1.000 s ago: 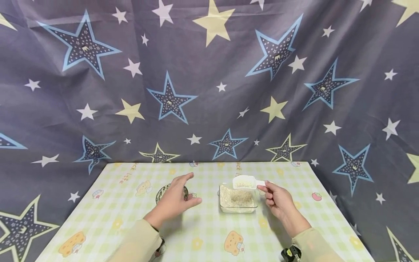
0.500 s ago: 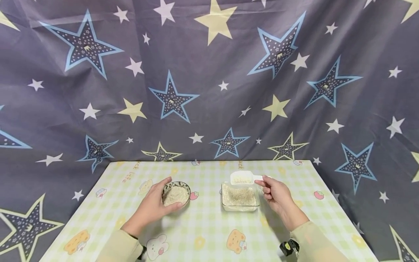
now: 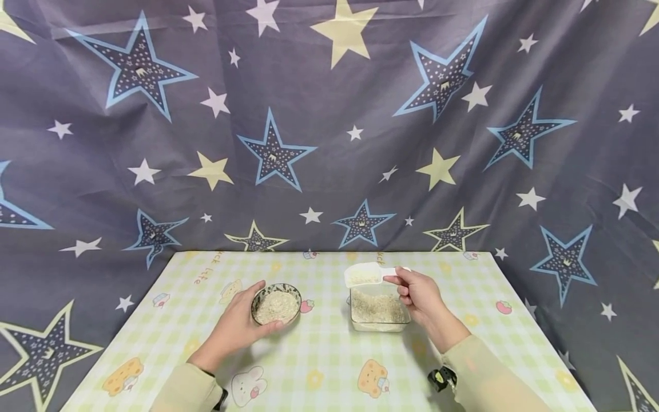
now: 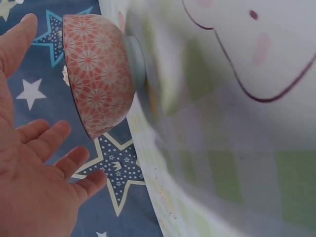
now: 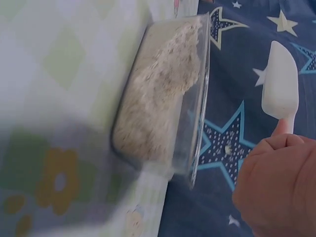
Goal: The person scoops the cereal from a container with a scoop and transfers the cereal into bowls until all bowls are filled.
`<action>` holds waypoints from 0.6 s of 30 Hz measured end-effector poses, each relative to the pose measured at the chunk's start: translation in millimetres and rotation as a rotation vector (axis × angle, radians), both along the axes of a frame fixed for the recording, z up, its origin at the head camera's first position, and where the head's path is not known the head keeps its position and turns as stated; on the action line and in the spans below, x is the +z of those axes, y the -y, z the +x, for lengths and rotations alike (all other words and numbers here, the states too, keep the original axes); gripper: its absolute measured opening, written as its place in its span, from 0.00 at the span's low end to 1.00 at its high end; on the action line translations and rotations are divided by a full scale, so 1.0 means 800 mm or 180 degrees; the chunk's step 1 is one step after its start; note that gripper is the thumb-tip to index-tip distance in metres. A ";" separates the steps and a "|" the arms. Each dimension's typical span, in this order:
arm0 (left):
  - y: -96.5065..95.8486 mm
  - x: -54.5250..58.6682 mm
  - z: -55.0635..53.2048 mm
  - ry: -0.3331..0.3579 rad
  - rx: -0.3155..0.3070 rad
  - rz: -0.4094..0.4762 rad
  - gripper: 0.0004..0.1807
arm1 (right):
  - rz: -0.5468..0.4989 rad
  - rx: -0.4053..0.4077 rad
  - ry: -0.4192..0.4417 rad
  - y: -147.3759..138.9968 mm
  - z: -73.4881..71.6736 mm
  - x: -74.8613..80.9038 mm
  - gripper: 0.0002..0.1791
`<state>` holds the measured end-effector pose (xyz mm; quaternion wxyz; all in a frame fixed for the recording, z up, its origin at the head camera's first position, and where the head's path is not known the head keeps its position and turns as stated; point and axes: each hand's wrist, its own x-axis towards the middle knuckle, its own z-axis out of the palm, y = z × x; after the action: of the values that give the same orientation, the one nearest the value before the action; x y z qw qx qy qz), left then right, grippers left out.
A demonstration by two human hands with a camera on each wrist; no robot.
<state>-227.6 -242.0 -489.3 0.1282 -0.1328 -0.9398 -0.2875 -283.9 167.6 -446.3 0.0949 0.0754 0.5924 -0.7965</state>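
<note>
My right hand [image 3: 419, 296] grips the handle of a white scoop [image 3: 362, 270] with pale grain in it. The scoop is held above the far left part of a rectangular glass container [image 5: 193, 143], which holds more of this pale grain [image 5: 148, 111]. On the left, my left hand [image 3: 242, 326] spreads its thumb and fingers around the near left side of a small bowl [image 3: 291, 290] of pale grain. The left wrist view shows the bowl's red flower-patterned outside [image 4: 98, 74], with the fingers [image 4: 74, 160] loosely bent beside it, not wrapped round it.
A green-and-white checked cloth [image 3: 309, 355] with cartoon prints covers the table. Behind the table's far edge hangs a dark curtain [image 3: 319, 189] with stars. The bowl and the glass container stand a short way apart.
My left hand has moved from over the bowl to its left side, uncovering it. My right hand has carried the scoop left and farther back over the glass container.
</note>
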 end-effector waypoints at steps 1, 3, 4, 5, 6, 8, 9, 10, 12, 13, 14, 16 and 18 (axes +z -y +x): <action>0.000 -0.001 0.000 0.0005 0.0001 0.0003 0.62 | 0.0027 0.0018 -0.0010 0.004 -0.001 0.001 0.18; 0.001 -0.003 0.002 0.0019 0.0007 0.0003 0.62 | 0.0075 0.0057 -0.0035 0.015 -0.003 0.004 0.17; 0.000 -0.003 0.001 0.0026 0.0006 -0.0012 0.62 | 0.0089 0.0074 -0.0060 0.020 -0.004 0.005 0.16; 0.000 -0.004 0.001 0.0033 0.0008 -0.0031 0.62 | 0.0103 0.0093 -0.0080 0.025 -0.005 0.006 0.16; -0.001 -0.004 0.000 0.0039 0.0011 -0.0049 0.62 | 0.0126 0.0111 -0.0096 0.031 -0.005 0.007 0.16; -0.001 -0.005 -0.001 0.0050 0.0021 -0.0084 0.62 | 0.0168 0.0135 -0.0138 0.042 -0.006 0.009 0.17; -0.001 -0.005 -0.002 0.0059 0.0025 -0.0095 0.62 | 0.0181 0.0146 -0.0151 0.048 -0.007 0.010 0.17; -0.001 -0.006 -0.003 0.0069 0.0032 -0.0108 0.62 | 0.0199 0.0156 -0.0167 0.054 -0.007 0.011 0.17; -0.002 -0.006 -0.003 0.0101 0.0048 -0.0123 0.62 | 0.0240 0.0171 -0.0189 0.066 -0.008 0.013 0.16; -0.002 -0.006 -0.003 0.0124 0.0057 -0.0135 0.62 | 0.0253 0.0184 -0.0207 0.072 -0.008 0.014 0.16; -0.002 -0.006 -0.003 0.0141 0.0065 -0.0142 0.63 | 0.0264 0.0197 -0.0209 0.078 -0.009 0.015 0.15; -0.003 -0.006 -0.003 0.0183 0.0080 -0.0152 0.63 | 0.0281 0.0239 -0.0234 0.088 -0.010 0.015 0.16; -0.004 -0.007 -0.002 0.0225 0.0088 -0.0145 0.62 | 0.0302 0.0259 -0.0252 0.098 -0.009 0.016 0.18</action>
<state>-228.9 -239.0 -494.5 0.0958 -0.1124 -0.9518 -0.2687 -291.2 89.5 -433.7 0.1000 0.0241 0.6353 -0.7654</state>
